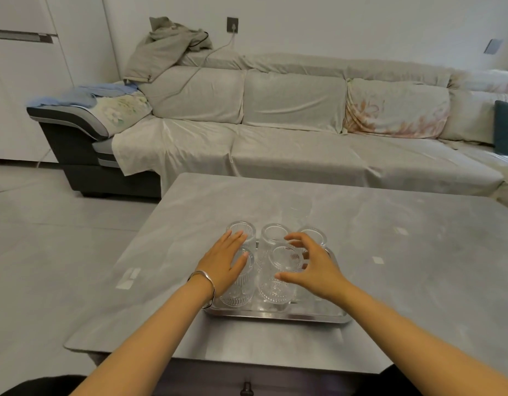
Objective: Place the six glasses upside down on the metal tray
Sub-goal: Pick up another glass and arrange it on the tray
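Observation:
A metal tray (278,316) lies on the grey table, near its front edge. Several clear ribbed glasses stand on it in two rows. The back row shows a left glass (244,227), a middle glass (273,234) and a right glass (315,235). In front stand a left glass (238,295) and a middle glass (279,260). My left hand (222,262) lies flat over the front left glass, fingers spread. My right hand (312,265) hovers with curled, parted fingers around the front middle glass; I cannot tell whether it touches. It hides the tray's front right part.
The grey table (389,267) stretches to the right and back. Beyond it stands a long sofa (289,124) under a beige cover, with clothes piled at its left end. Tiled floor (61,238) lies to the left. A silver bangle (205,284) circles my left wrist.

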